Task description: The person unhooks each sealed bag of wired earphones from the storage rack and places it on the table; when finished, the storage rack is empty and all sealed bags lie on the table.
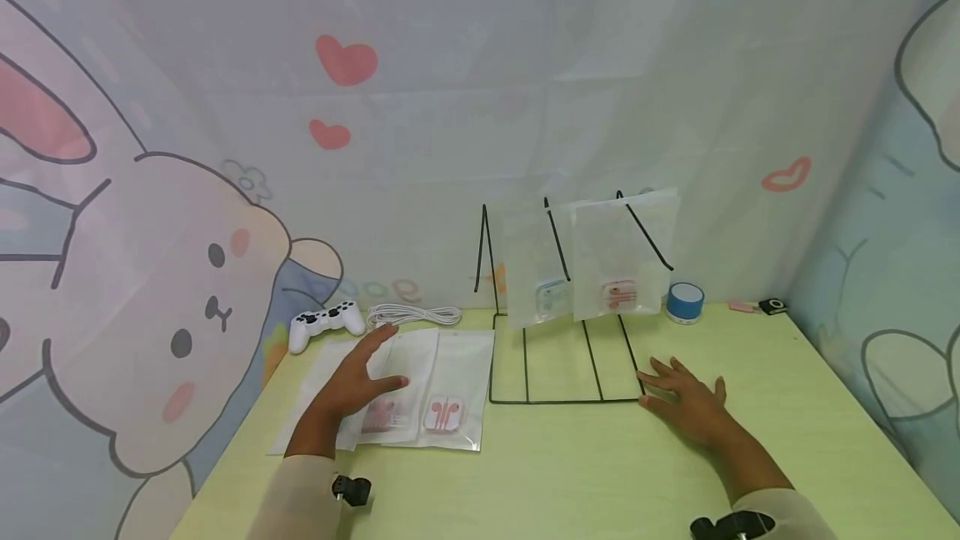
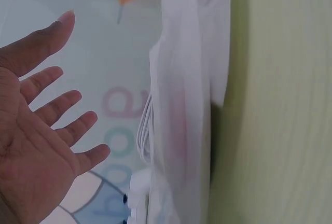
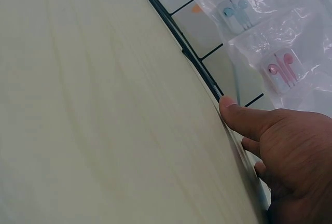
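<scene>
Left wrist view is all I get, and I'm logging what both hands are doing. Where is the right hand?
Observer: The right hand is at the near right corner of a black wire rack, its thumb at the rack's near bar.
Operator: Is anything hanging on that rack?
Observer: Yes, two translucent bags hang from its prongs: the left bag holds blue earphones, the right bag pink earphones.
Operator: And past those, further right?
Observer: A blue and white cylinder stands just right of the hanging bags, toward the back of the table.
</scene>
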{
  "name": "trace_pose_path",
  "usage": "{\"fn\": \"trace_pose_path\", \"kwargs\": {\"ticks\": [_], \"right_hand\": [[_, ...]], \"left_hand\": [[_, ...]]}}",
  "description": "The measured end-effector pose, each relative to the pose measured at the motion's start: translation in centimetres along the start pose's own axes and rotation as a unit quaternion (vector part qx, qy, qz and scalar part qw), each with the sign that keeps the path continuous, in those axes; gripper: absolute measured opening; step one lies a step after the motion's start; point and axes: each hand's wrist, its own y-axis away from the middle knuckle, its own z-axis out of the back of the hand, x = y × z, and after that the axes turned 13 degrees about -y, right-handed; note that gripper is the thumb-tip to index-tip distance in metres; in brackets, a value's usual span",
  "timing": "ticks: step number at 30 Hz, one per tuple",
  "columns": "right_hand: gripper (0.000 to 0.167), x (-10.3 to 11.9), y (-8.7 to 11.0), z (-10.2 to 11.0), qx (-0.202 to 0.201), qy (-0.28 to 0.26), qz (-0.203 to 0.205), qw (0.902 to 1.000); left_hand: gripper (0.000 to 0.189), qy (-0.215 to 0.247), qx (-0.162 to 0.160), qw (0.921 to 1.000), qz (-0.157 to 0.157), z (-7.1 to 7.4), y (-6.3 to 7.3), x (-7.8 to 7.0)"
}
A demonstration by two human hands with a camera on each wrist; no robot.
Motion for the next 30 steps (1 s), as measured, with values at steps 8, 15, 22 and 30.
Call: {"fn": "trace_pose_path", "kwargs": {"ticks": [8,15,22,30], "right_hand": [[0.055,0.1,0.0,0.2,-0.003,-0.001,0.003,1.0],[0.054,0.4,0.2,0.2,-0.002,-0.005,0.004,1.0],[0.055,0.4,0.1,0.2,-0.002,-0.005,-0.001,1.0],[0.055,-0.1,0.1,0.1,0.001,-0.006,0.0,1.0]], "left_hand": [[0.084,0.042,0.018,0.9985,-0.031,-2.4,-2.1,-2.5],[0.08,0.086,0.022,0.9945,-0.055,-4.5,-3.9,-4.5],[0.075,0.151,0.026,0.9856,-0.071,-6.4,-6.0,-7.1],[0.071,0.207,0.034,0.9755,-0.066,-8.8,-8.1,-9.1]]}}
